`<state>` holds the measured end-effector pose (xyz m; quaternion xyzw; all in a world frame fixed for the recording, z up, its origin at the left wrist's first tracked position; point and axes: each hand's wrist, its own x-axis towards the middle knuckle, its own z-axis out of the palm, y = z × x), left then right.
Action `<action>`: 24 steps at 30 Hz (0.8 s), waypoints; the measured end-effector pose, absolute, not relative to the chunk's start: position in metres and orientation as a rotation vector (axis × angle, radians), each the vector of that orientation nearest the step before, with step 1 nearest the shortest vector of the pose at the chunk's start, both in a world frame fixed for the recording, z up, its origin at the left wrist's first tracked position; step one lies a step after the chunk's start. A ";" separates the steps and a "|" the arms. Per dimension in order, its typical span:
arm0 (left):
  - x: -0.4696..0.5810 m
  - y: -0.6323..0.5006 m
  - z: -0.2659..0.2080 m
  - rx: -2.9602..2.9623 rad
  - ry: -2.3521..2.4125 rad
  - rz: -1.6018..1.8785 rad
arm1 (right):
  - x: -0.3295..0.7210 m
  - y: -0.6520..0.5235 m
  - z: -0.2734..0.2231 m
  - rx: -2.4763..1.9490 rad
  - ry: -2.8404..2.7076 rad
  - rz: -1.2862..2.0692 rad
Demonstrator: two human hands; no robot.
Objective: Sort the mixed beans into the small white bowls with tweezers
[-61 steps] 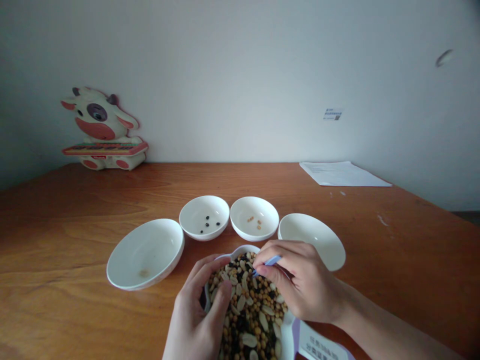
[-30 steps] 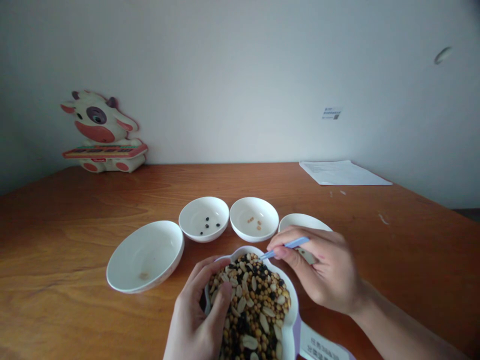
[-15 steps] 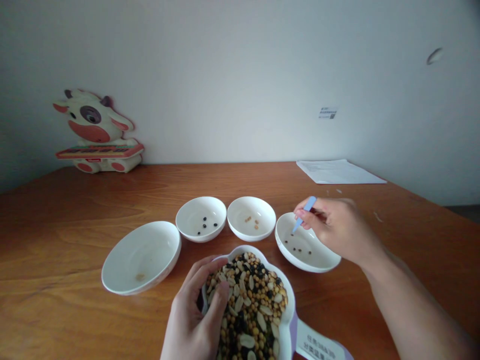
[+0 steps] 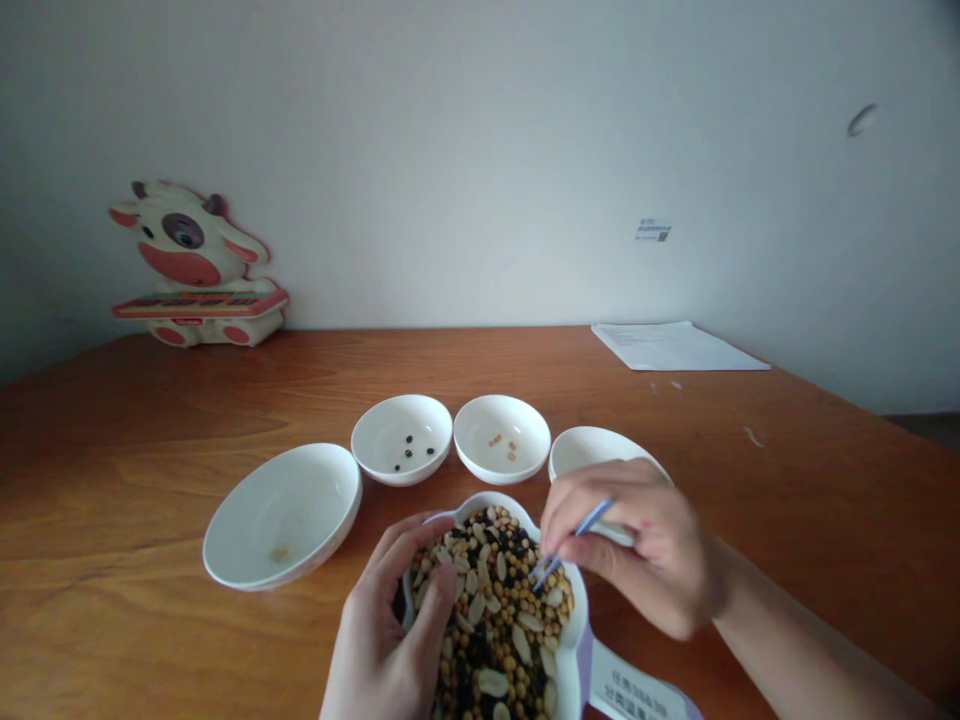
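Observation:
My left hand (image 4: 401, 620) grips the left rim of a white and purple scoop-shaped bowl (image 4: 576, 640) with a labelled handle. Inside it lie mixed beans and seeds (image 4: 491, 600): yellow, black and pale flat ones. Blue tweezers (image 4: 592, 517) are pinched in my right hand (image 4: 637, 540), their tips over the mix at the right side. Whether anything sits between the tips I cannot tell. Behind that hand is a white bowl (image 4: 592, 445), its contents hidden. Another white bowl (image 4: 502, 415) holds several tan beans, and a third bowl (image 4: 390, 430) several black beans.
At the left stands a larger white bowl (image 4: 300, 500) with a pale brown patch at its bottom. A cow toy with a keyboard (image 4: 199, 270) is at the back left. Paper sheets (image 4: 679, 347) lie at the back right of the wooden table (image 4: 135, 480), against the wall.
My right hand has moved the tweezers from over the right-hand bowl, left and toward me, to the bean mix. My left hand stays on the scoop-shaped bowl.

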<state>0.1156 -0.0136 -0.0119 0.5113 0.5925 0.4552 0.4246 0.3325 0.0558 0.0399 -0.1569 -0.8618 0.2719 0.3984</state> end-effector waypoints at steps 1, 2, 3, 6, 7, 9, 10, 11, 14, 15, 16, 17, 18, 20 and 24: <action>0.115 -0.014 -0.012 1.292 1.489 1.146 | 0.327 0.054 0.038 -0.343 -2.241 0.744; 0.115 -0.013 -0.013 1.303 1.495 1.155 | 0.323 0.052 0.035 -0.306 -2.296 0.763; 0.115 -0.013 -0.014 1.308 1.499 1.160 | 0.319 0.052 0.033 -0.295 -2.335 0.746; 0.114 -0.014 -0.016 1.311 1.492 1.168 | 0.312 0.052 0.028 -0.393 -2.345 0.593; 0.115 -0.014 -0.017 1.311 1.488 1.172 | 0.311 0.052 0.027 -0.440 -2.317 0.553; 0.115 -0.014 -0.016 1.306 1.481 1.175 | 0.312 0.052 0.028 -0.489 -2.249 0.538; 0.115 -0.014 -0.016 1.302 1.477 1.175 | 0.313 0.051 0.029 -0.485 -2.222 0.560; 0.115 -0.013 -0.015 1.301 1.478 1.178 | 0.314 0.050 0.030 -0.466 -2.209 0.593; 0.116 -0.013 -0.012 1.304 1.493 1.183 | 0.313 0.048 0.030 -0.382 -2.267 0.683; 0.116 -0.013 -0.012 1.309 1.500 1.187 | 0.312 0.048 0.030 -0.372 -2.294 0.683; 0.116 -0.013 -0.012 1.310 1.507 1.183 | 0.310 0.047 0.029 -0.379 -2.312 0.671; 0.116 -0.013 -0.012 1.313 1.509 1.179 | 0.308 0.047 0.028 -0.399 -2.316 0.657; 0.115 -0.013 -0.013 1.315 1.511 1.177 | 0.306 0.047 0.026 -0.423 -2.301 0.647; 0.115 -0.014 -0.014 1.318 1.511 1.170 | 0.304 0.048 0.024 -0.465 -2.245 0.666; 0.115 -0.014 -0.015 1.303 1.483 1.152 | 0.303 0.046 0.023 -0.482 -2.174 0.751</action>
